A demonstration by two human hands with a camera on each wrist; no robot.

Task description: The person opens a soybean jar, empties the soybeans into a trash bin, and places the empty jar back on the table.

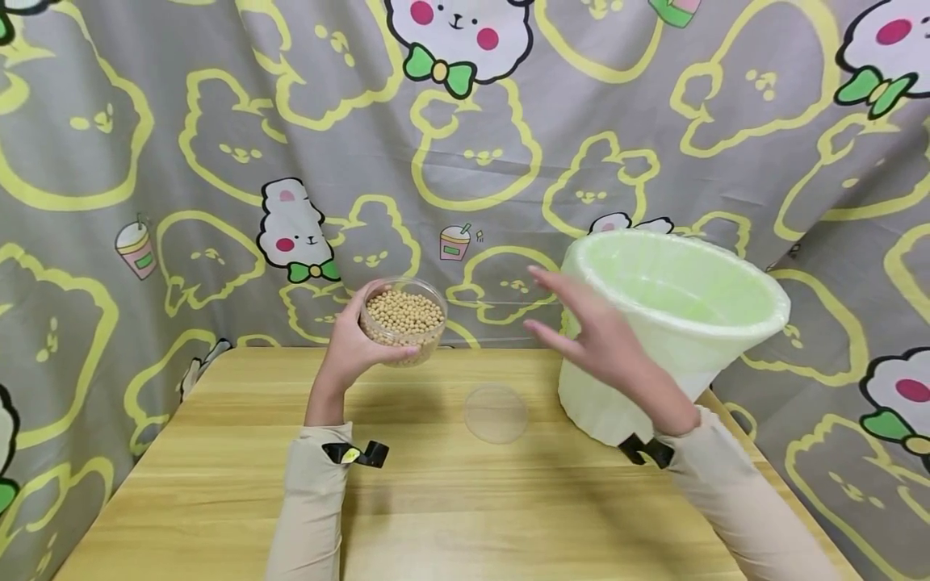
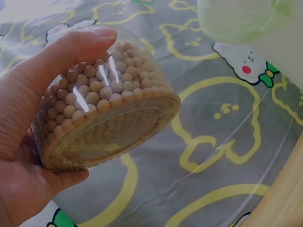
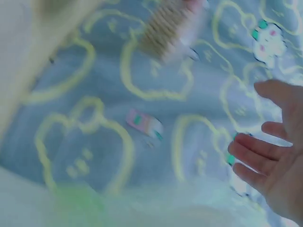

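My left hand [image 1: 356, 339] grips a clear round plastic jar [image 1: 424, 349] of small tan beads [image 1: 405, 312], held above the table's far edge. The jar's top has no cover on it. In the left wrist view the thumb lies along the jar's side and its base [image 2: 113, 130] shows, tilted. My right hand [image 1: 606, 335] is in the air in front of a pale green bucket [image 1: 676, 327], its fingers spread and slightly bent, holding nothing. In the right wrist view the right hand [image 3: 272, 151] is empty, and the jar [image 3: 170, 30] appears blurred at the top.
A clear round lid [image 1: 497, 414] lies flat on the wooden table [image 1: 436, 516] between the hands. The bucket, lined with a thin plastic bag, stands tilted at the table's right back. A grey cartoon-print curtain [image 1: 349, 153] hangs behind and around the table.
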